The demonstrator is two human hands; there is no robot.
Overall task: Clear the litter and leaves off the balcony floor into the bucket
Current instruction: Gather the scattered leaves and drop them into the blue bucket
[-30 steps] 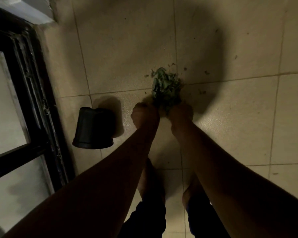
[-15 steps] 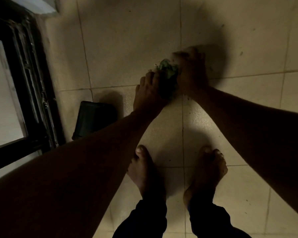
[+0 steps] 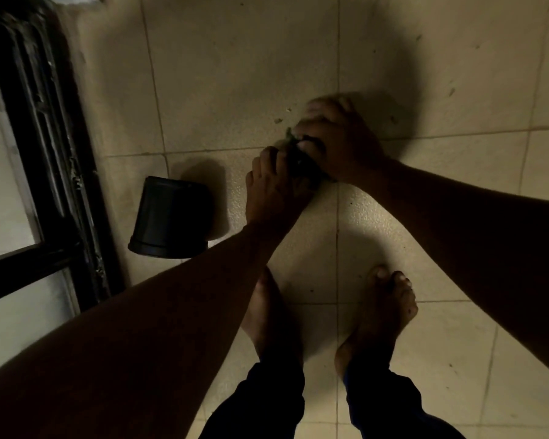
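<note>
Presently: leaves (image 3: 297, 158) — a loose, light, crushable clump on the floor (image 3: 235, 74) — cupped between left hand (image 3: 274, 191) and right hand (image 3: 336, 141), best scooped from beneath; bucket (image 3: 171, 217) just left of the grip.

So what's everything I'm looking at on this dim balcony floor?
Clump of green leaves: one, dark green, squeezed between both hands on the floor.
Loose leaf scraps: a few, dark, on the tile just beyond the hands.
Black plastic bucket: one, black, on the floor left of the left hand, apart from it.
Beige floor tiles: many, beige.
Black door frame: one, black, left edge.
Bare feet: two, below the hands.
Left hand: one, cupping the clump.
Right hand: one, curled over the clump.
</note>
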